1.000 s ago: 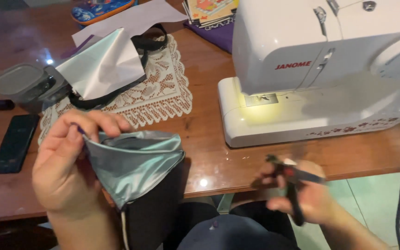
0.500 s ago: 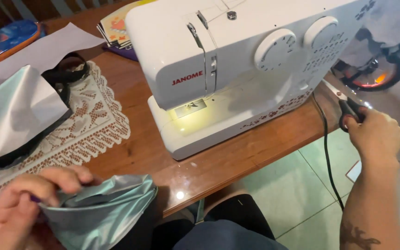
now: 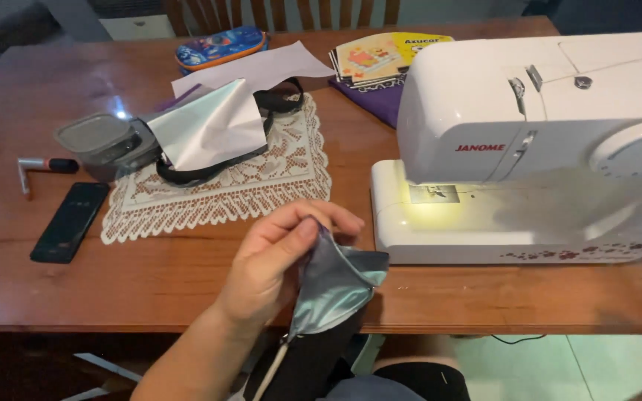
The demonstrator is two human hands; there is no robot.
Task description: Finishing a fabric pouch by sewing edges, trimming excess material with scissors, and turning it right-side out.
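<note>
Head view: your left hand (image 3: 276,267) is pinching, fingers closed, the top edge of the silvery fabric piece (image 3: 332,286) at the table's (image 3: 187,282) near edge, left of the sewing machine (image 3: 529,148); it's looking light, limp, slippery, so grip at the seam edge; right hand out of sight.

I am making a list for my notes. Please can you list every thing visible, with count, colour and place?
sewing machine: 1, white, table right
lace mat: 1, cream, table centre
folded fabric: 1, silver-grey, on mat
black strap: 1, under that fabric
plastic box: 1, grey, left of mat
phone: 1, black, table left
pencil case: 1, blue, far edge
booklets: few, yellow, behind machine
shiny cloth: 1, pale blue-grey, table front edge
left hand: 1, fingers pinching the shiny cloth
</note>
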